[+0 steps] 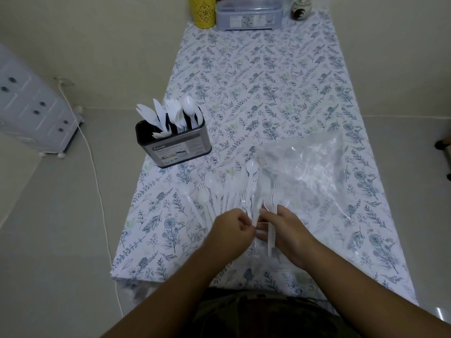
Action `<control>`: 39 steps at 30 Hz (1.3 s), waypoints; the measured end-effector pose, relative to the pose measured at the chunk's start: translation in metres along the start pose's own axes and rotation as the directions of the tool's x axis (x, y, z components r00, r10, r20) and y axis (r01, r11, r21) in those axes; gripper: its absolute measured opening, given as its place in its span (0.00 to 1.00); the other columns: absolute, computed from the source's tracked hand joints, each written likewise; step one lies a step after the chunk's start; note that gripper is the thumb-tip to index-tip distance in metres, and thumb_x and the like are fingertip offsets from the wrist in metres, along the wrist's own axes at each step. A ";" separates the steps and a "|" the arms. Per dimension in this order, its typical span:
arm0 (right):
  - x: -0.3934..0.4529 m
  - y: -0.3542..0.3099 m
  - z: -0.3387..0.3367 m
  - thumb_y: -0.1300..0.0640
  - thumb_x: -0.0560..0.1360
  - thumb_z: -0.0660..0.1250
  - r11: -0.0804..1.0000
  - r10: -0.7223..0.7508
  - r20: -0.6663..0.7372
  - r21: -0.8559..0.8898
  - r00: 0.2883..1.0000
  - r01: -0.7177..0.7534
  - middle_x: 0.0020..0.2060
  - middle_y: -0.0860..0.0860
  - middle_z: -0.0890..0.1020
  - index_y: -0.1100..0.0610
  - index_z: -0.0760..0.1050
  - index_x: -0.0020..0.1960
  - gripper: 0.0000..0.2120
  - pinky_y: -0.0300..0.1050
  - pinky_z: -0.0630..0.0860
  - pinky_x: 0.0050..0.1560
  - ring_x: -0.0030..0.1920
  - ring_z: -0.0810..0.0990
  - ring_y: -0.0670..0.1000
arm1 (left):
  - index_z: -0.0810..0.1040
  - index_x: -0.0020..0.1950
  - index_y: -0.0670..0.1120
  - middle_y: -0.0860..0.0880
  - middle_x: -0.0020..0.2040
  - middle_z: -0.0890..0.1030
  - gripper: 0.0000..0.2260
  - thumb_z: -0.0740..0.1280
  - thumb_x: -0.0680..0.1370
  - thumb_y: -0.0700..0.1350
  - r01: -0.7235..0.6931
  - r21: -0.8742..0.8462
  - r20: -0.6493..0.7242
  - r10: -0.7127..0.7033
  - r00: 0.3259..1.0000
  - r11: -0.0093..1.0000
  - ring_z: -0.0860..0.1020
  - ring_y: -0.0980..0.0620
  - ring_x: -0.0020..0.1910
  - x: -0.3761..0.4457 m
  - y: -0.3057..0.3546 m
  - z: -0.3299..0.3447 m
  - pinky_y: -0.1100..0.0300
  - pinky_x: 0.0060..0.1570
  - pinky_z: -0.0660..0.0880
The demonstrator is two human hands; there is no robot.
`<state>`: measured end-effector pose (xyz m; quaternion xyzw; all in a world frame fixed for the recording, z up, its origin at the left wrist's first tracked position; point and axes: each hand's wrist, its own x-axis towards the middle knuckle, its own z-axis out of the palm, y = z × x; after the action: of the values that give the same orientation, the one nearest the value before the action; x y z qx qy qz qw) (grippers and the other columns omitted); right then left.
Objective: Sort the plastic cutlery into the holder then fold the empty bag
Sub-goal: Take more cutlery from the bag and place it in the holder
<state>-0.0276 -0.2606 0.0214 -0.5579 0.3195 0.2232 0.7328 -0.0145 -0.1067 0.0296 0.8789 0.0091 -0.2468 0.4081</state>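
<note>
The right hand [283, 225] grips a bunch of forks [272, 203] while the left hand [234, 225] pinches another piece from the fanned-out cutlery [219, 193], likely grouping like pieces for the holder [175, 145].

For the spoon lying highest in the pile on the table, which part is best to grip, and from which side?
Probably grip the spoon by its handle, coming from the near side. Its bowl points away toward the bag, and the handle runs back toward the hands, so a pinch from above on the lower handle seems easiest. Neighbouring cutlery lies close beside it, so take it by the narrow edges.
</note>
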 end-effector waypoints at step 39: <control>0.004 0.004 0.033 0.39 0.77 0.68 0.916 -0.016 0.124 -0.397 0.992 0.064 0.55 0.57 0.85 0.56 0.78 0.63 0.24 0.52 0.83 0.55 0.53 0.85 0.53 | 0.84 0.45 0.46 0.56 0.26 0.74 0.09 0.71 0.77 0.51 -0.104 -0.088 0.030 0.106 0.994 0.991 0.71 0.64 0.24 -0.002 -0.023 -0.019 0.73 0.28 0.65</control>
<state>-0.0206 -0.2278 0.0215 -0.6881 0.2118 0.3012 0.6253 -0.0134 -0.0770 0.0250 0.8554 -0.0335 -0.2394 0.4581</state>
